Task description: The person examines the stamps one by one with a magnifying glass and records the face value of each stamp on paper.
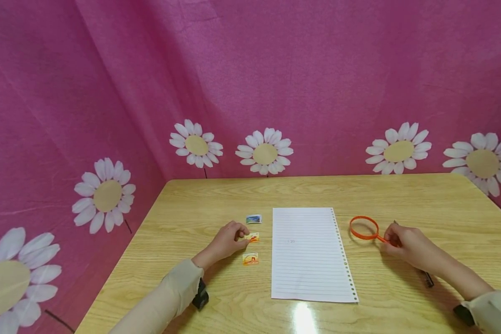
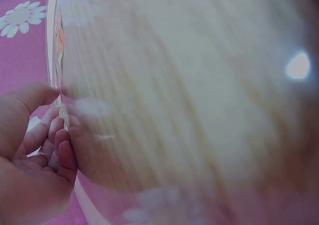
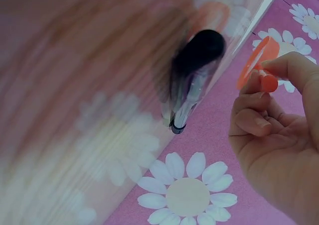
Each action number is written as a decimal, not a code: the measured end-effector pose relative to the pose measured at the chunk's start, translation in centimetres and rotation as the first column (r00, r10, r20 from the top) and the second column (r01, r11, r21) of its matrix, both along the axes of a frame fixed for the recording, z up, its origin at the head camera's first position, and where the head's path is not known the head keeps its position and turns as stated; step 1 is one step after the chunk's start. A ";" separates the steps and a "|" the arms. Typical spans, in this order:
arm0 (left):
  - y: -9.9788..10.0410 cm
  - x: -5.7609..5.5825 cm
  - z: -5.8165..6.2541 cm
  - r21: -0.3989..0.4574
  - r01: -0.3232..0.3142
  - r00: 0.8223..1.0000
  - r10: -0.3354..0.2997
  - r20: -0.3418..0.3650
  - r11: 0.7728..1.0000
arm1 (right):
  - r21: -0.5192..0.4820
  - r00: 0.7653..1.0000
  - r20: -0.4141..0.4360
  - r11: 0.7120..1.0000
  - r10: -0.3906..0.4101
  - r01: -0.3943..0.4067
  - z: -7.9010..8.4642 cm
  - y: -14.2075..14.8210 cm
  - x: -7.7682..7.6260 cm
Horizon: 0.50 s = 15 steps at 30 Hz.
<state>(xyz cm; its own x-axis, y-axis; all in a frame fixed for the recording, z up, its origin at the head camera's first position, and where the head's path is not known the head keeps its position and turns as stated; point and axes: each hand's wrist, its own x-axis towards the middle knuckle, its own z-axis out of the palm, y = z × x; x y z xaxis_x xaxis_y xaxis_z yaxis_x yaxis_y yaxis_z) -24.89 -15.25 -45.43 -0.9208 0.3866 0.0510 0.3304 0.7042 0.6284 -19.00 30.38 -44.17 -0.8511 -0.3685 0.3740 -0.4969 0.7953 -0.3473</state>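
My left hand [image 1: 227,241] has thumb and fingertip at the left edge of a yellow and red stamp [image 1: 253,237], the middle one in a column of three. A blue-green stamp [image 1: 253,219] lies above it, and another yellow stamp [image 1: 250,259] below. In the left wrist view the left hand's thumb [image 2: 40,96] meets the tabletop edge-on. My right hand [image 1: 413,246] pinches the handle of an orange magnifying glass [image 1: 364,237], its round rim tilted over the table. In the right wrist view the handle's end [image 3: 269,83] shows between thumb and fingers.
A lined sheet of paper [image 1: 306,278] with punched holes and faint writing lies between the hands. A pen with a black end [image 1: 429,279] lies under the right hand and wrist. Behind the wooden table [image 1: 317,190] hangs a pink curtain [image 1: 317,69] with daisies.
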 end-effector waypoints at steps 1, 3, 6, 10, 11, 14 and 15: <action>0.0 0.0 0.0 0.000 0.002 1.000 -0.002 -0.001 1.000 | -0.004 1.000 0.007 1.000 -0.004 0.004 0.0 0.0 0.0; 0.0 0.0 0.0 0.000 0.006 1.000 -0.006 -0.005 1.000 | -0.006 1.000 0.026 1.000 -0.017 0.017 0.0 0.0 0.1; 0.0 0.0 -0.1 -0.006 0.007 1.000 -0.008 -0.008 1.000 | 0.003 0.998 0.051 0.999 -0.033 0.033 -0.1 0.1 0.1; 0.0 0.0 0.0 -0.007 -0.003 1.000 0.003 0.001 1.000 | 0.014 0.996 0.074 0.999 -0.041 0.040 -0.3 0.1 0.1; 0.0 0.0 0.0 -0.007 -0.005 1.000 0.005 0.002 1.000 | 0.017 0.996 0.076 0.999 -0.041 0.040 -0.3 0.1 0.2; 0.1 0.1 0.1 -0.006 -0.007 1.000 0.007 0.003 1.000 | 0.024 0.996 0.074 0.999 -0.048 0.046 -0.3 0.1 0.2; 0.1 0.1 0.1 -0.008 -0.006 1.000 0.006 0.001 1.000 | 0.025 0.996 0.080 0.999 -0.050 0.048 -0.3 0.1 0.2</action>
<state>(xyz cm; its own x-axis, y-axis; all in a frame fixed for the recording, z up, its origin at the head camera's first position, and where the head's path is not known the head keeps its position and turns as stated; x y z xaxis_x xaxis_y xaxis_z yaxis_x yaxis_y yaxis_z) -24.82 -15.17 -45.31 -0.9232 0.3814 0.0473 0.3258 0.7112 0.6229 -18.80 30.50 -44.43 -0.8954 -0.3330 0.2955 -0.4280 0.8265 -0.3656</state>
